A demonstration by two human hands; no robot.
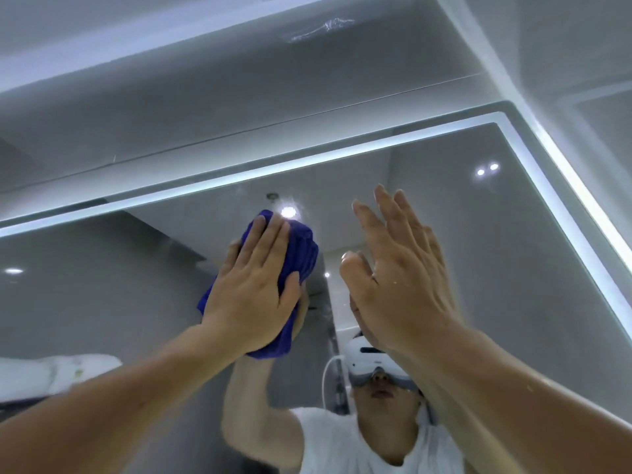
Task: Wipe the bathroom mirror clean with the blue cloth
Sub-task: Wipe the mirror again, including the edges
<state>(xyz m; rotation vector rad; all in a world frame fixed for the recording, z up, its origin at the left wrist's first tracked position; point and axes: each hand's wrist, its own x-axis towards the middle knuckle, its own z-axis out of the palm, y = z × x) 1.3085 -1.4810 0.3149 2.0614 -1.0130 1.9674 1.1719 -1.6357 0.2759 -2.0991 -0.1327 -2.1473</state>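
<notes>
Glossy grey wall tiles (205,107) — a corner (478,46) at right, coolly lit.

Nothing legible is showing anywhere. White bundle (58,371) at the lower left edge of the mirror (102,285) is carrying small greenish marks, too blurred to read. White headset (369,359), reflected near the mirror's bottom edge, is showing a faint dark mark on its front, unreadable.

Grey wall panels (205,107) fill the upper frame, with a shiny smear (321,29) near the top. Two spotlights (487,169) glint at upper right. A white towel (51,374) lies lower left, and a white headset (369,364) shows lower centre.
</notes>
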